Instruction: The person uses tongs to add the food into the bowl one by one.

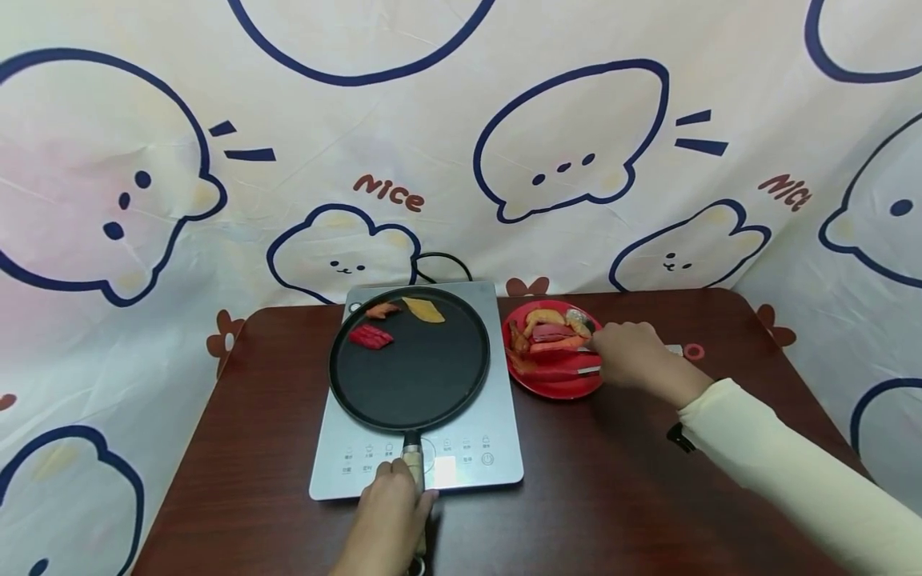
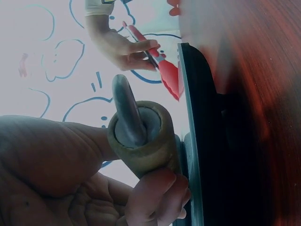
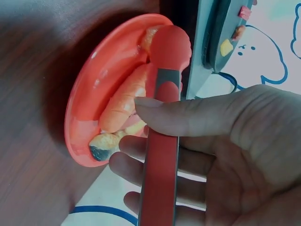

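- the left hand (image 1: 392, 512) is closed round the pan handle (image 1: 414, 464), its fingers and thumb wrapped about the pale grip; the left wrist view shows a metal loop (image 2: 129, 113) at the handle's end.
- the right hand (image 1: 634, 356) holds a pair of red tongs (image 3: 162, 183), the thumb on one side and the fingers on the other.
- the tongs' red ends reach over the red plate (image 1: 565, 393), spread a little apart in the head view; whether they touch any food there i cannot tell.
- the black frying pan (image 1: 410, 376) sits on the silver cooktop (image 1: 497, 456), its handle pointing toward the person.
- three food pieces lie in the far left part of the pan: a red piece (image 1: 370, 336), a small orange-brown piece (image 1: 382, 310) just beyond it, and a flat yellow piece (image 1: 423, 310) to the right.
- the plate stands just right of the cooktop and bears several foods, among them an orange ridged piece (image 3: 124, 101) and a yellow piece with a dark end (image 3: 103, 145).
- a black cable (image 1: 450, 256) loops up behind the cooktop.
- all this is on a dark brown table (image 1: 576, 480), before a white cloth (image 1: 432, 136) printed with blue-outlined animals.
- a pale sleeve (image 1: 792, 472) covers the right arm, a dark band (image 1: 679, 438) at its wrist.
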Motion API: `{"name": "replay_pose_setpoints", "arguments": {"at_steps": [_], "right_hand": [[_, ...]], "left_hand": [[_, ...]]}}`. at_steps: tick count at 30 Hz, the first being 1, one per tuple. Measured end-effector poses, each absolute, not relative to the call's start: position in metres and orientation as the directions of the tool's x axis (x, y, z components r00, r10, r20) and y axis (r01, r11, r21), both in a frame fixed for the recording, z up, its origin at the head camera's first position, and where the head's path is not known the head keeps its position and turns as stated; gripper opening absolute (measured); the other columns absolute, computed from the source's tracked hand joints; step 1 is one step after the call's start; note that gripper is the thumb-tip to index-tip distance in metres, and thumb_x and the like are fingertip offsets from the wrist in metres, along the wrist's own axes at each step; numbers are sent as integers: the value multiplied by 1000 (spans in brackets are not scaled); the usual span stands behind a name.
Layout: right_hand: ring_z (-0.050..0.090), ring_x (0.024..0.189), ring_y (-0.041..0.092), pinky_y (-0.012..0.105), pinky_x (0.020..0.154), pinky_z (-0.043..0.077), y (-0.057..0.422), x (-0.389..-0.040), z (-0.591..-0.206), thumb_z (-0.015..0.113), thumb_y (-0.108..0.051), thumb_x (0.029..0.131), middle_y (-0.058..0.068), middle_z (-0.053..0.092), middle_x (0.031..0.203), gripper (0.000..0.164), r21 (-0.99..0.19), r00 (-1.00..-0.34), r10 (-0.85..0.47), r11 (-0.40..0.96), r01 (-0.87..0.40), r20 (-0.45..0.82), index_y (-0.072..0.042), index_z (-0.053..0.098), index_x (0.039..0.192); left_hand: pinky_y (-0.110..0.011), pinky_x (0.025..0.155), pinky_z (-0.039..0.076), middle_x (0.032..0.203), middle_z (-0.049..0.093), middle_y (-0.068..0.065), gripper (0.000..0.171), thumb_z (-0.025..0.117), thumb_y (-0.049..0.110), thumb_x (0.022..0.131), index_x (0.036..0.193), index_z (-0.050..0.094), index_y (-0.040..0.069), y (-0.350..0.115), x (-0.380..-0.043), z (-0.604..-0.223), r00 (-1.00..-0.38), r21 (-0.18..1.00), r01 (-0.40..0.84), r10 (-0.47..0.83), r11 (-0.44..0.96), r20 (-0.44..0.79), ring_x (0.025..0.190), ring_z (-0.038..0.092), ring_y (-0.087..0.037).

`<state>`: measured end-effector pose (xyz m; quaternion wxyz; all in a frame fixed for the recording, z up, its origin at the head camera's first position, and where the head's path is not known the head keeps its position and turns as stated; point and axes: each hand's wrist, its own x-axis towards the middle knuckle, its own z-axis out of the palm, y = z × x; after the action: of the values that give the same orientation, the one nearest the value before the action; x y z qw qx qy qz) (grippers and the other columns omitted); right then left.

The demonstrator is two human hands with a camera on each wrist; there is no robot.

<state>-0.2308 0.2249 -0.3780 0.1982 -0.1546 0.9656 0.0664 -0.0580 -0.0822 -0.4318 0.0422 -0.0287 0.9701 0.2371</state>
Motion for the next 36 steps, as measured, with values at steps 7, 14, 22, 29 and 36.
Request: {"name": "replay_pose_setpoints", "arguments": {"at_steps": [7,14,22,29,36], "right_hand": [[53,72,23,35,58,44,224,-233,-374,74,-17,77,13,64,98,47,66,-862,-261,945,-319,-434,-3,66,121],[53,76,24,37,62,46,222,-238,-376,78,-17,73,12,64,100,49,40,-854,-243,955,-293,-460,-5,67,119],[52,74,24,39,62,44,224,-238,-385,71,-15,79,7,62,91,30,26,-864,-260,954,-300,-431,-5,69,107],[53,73,23,41,64,47,224,-234,-385,71,-16,80,7,63,89,26,56,-877,-266,948,-313,-400,-5,69,104],[53,70,22,41,62,48,230,-231,-379,70,-12,79,10,66,91,31,52,-880,-296,939,-339,-372,-5,71,109]], "left_hand": [[-40,60,53,76,52,-12,45,80,20,75,94,58,-14,-83,-58,-431,-995,453,-80,-41,888,-96,65,58,-23],[-40,60,53,75,51,-12,43,80,20,74,92,58,-13,-82,-56,-433,-998,463,-58,-33,885,-62,64,58,-23],[-40,60,52,75,51,-11,43,80,20,75,92,58,-13,-83,-56,-433,-998,466,-52,-29,883,-57,64,58,-24],[-40,60,53,75,51,-11,43,79,20,75,92,58,-13,-83,-56,-433,-998,474,-43,-20,879,-53,64,59,-24],[-39,57,52,74,51,-12,44,80,18,74,93,59,-15,-83,-56,-434,-999,473,-42,-22,880,-48,62,58,-24]]}}
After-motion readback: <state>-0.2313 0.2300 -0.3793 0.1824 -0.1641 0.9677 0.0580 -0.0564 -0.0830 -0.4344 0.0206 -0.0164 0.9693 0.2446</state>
